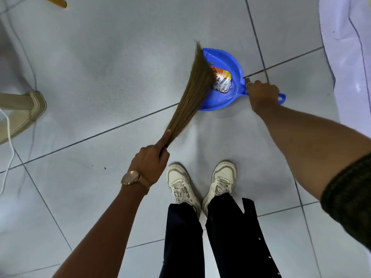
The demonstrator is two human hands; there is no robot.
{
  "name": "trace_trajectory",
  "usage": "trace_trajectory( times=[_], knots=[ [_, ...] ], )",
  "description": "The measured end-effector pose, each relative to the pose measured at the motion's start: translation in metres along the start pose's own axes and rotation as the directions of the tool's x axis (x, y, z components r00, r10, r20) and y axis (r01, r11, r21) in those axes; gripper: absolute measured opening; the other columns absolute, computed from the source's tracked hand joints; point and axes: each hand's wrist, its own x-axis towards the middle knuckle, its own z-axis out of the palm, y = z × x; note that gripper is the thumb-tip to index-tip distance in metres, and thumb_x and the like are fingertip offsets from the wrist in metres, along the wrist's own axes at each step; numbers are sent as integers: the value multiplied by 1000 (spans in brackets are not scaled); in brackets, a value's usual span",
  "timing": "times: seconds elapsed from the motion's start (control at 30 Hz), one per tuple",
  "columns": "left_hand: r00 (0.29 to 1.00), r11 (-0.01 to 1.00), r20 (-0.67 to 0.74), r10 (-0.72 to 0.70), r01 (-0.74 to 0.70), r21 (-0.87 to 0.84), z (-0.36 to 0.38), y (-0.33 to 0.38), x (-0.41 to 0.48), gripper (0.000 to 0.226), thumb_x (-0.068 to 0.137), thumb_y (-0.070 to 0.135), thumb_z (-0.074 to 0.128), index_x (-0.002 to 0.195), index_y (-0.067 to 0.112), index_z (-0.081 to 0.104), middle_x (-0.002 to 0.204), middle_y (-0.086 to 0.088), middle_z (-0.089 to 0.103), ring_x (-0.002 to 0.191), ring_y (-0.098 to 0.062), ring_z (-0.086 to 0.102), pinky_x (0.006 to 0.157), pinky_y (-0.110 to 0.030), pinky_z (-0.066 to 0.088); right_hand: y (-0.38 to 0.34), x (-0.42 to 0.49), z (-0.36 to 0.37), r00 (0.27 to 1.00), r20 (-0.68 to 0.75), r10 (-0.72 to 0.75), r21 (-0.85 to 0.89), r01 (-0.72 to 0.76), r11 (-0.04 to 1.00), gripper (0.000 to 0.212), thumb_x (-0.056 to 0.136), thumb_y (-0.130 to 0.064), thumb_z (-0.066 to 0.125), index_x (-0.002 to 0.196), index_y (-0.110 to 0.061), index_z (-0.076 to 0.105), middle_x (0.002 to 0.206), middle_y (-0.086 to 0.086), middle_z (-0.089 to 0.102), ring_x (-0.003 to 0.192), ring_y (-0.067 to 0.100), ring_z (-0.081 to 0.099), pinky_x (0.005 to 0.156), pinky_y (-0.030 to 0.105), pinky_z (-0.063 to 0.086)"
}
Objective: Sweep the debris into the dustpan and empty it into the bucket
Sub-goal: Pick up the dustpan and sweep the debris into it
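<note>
A blue plastic dustpan (233, 65) lies flat on the grey tiled floor ahead of my feet. Its handle points right, and my right hand (262, 95) is closed around that handle. Inside the pan rests a crumpled orange and silver wrapper (223, 82). A soft brown grass broom (193, 91) slants from lower left to upper right, its bristle tips spread over the pan's open left edge. My left hand (150, 160), with a gold watch on the wrist, grips the broom's bound end. No bucket is in view.
A beige chair leg and base (26, 111) stand at the left with a white cord (9, 141) hanging beside them. A white sheet or bag (347, 57) covers the floor at the right. My two white sneakers (200, 185) are just behind the broom.
</note>
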Motion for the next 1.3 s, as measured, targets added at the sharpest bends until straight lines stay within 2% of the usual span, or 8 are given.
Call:
trace_trajectory(
  times=[0.23, 0.37, 0.5, 0.6, 0.77, 1.0, 1.13, 1.3],
  knots=[
    [991, 1000, -130, -25, 24, -10, -14, -10, -61, 61, 88, 39, 29, 145, 52, 13, 73, -6, 56, 67, -31, 58, 61, -40, 50, -7, -18, 24, 996, 53, 74, 73, -77, 994, 65, 86, 3, 56, 144, -13, 31, 126, 20, 52, 116, 44, 53, 95, 57, 46],
    [965, 985, -200, -170, 161, -60, -16, -32, -28, 58, 95, 26, 41, 147, 45, 20, 80, -19, 64, 77, -41, 61, 67, -45, 52, 0, -23, 27, 993, 61, 98, 77, -102, 992, 67, 85, 2, 57, 144, -13, 31, 125, 20, 52, 115, 43, 54, 92, 52, 47],
    [957, 960, -90, -275, 269, -75, -2, -42, 6, 56, 94, 26, 41, 146, 42, 29, 103, -26, 67, 91, -45, 61, 82, -47, 53, 6, -23, 27, 992, 66, 108, 56, -111, 992, 67, 83, 2, 58, 143, -14, 32, 123, 20, 53, 114, 43, 54, 91, 51, 48],
    [979, 978, -6, -202, 201, -62, 16, -29, 13, 55, 91, 32, 38, 144, 43, 30, 106, -23, 68, 96, -45, 61, 80, -43, 51, 4, -23, 24, 991, 56, 118, 52, -121, 991, 65, 83, 1, 59, 141, -14, 34, 121, 20, 53, 114, 43, 54, 91, 53, 48],
    [992, 988, 40, -118, 122, -97, 29, -1, -16, 55, 94, 31, 40, 143, 52, 26, 88, -16, 71, 78, -36, 65, 65, -35, 50, 0, -22, 27, 986, 74, 149, 66, -154, 986, 66, 82, 2, 62, 139, -13, 33, 122, 20, 52, 115, 43, 53, 94, 56, 46],
    [994, 991, -98, -40, 27, -132, -7, -2, -110, 57, 93, 34, 41, 140, 58, 20, 60, 4, 53, 55, -19, 51, 57, -37, 47, 1, -30, 32, 983, 74, 170, 127, -178, 976, 66, 82, 3, 60, 140, -13, 32, 123, 20, 51, 115, 42, 53, 94, 57, 45],
    [954, 961, -250, -168, 102, -255, -26, -26, -65, 58, 82, 41, 36, 139, 50, 30, 76, -14, 71, 71, -37, 67, 73, -42, 56, 4, -37, 36, 973, 116, 200, 220, -222, 950, 64, 85, -1, 55, 142, -16, 31, 129, 19, 50, 121, 42, 51, 97, 54, 46],
    [935, 958, -244, -258, 214, -192, -30, -43, 70, 59, 84, 37, 39, 143, 39, 35, 119, -21, 65, 100, -44, 61, 91, -43, 52, 9, -35, 39, 964, 108, 243, 317, -265, 910, 57, 88, -3, 53, 141, -14, 36, 130, 21, 54, 122, 41, 52, 97, 48, 45]
  ],
)
